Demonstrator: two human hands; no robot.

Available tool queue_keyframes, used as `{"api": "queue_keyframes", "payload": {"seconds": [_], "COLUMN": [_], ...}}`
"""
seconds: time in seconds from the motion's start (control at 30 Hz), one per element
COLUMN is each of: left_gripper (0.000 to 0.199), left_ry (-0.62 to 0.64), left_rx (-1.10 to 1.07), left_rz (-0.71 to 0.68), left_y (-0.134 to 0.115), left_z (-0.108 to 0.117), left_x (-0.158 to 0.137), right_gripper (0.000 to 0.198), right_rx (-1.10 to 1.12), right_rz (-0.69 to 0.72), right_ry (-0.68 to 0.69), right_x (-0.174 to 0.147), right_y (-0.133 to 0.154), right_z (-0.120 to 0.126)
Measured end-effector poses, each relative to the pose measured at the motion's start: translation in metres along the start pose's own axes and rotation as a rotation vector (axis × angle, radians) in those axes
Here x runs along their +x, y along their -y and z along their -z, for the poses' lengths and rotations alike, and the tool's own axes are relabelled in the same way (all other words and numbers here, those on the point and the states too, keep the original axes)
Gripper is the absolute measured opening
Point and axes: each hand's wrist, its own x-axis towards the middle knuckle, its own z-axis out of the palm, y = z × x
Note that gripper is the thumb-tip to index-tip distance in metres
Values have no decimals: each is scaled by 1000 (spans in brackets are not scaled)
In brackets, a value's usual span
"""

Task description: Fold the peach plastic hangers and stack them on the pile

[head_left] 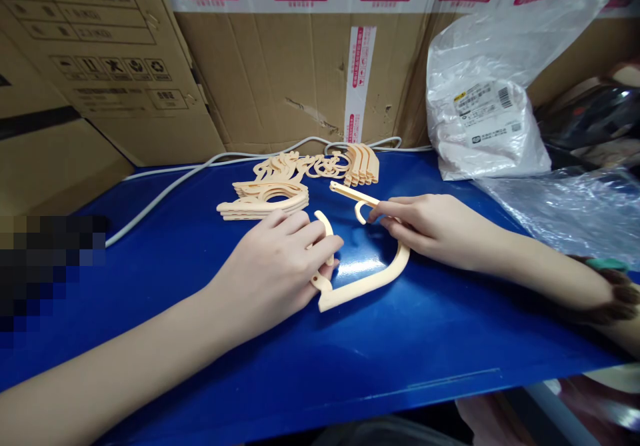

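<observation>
My left hand [280, 259] is closed around a small curved cream plastic hook [325, 225] and one end of a cream hanger arm [367, 287]. That arm bends upward to the right and reaches under my right hand [425, 225]. My right fingers are closed on a straight cream hanger piece [353, 195], which points up and to the left. Below it a small hook-shaped part [359, 213] shows beside my fingertips. My fingers hide where these parts meet. Just beyond my left hand lies a stack of flat cream hanger parts [265, 203].
Farther back lie loose cream hook parts [285, 165] and a row of curved cream arms [364, 164]. A white cable [185, 174] runs along cardboard boxes [290, 79]. A white plastic bag [487, 113] and clear film [570, 206] lie right on the blue table [240, 373].
</observation>
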Motion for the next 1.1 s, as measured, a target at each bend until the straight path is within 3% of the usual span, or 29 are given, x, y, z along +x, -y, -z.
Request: {"api": "queue_keyframes", "payload": {"seconds": [0.17, 0.3, 0.57, 0.67, 0.87, 1.1], "left_gripper": [52, 61, 44, 34, 33, 29], "left_ry": [104, 162, 158, 140, 138, 180], "left_rx": [-131, -209, -417, -395, -340, -358], "left_rz": [12, 2, 83, 103, 64, 42], "left_y": [0, 1, -2, -6, -7, -7], "left_z": [-3, -6, 0, 2, -3, 0], "left_x": [-2, -5, -6, -5, -6, -3], "right_gripper": [30, 29, 28, 28, 27, 30], "right_rx": [-34, -14, 11, 31, 70, 83], "right_rz": [3, 30, 1, 42, 124, 135], "right_ry": [-9, -32, -30, -61, -167, -125], "right_x": [0, -1, -1, -1, -1, -1], "right_y": [2, 3, 6, 7, 6, 5], "right_z": [0, 1, -1, -3, -6, -7]}}
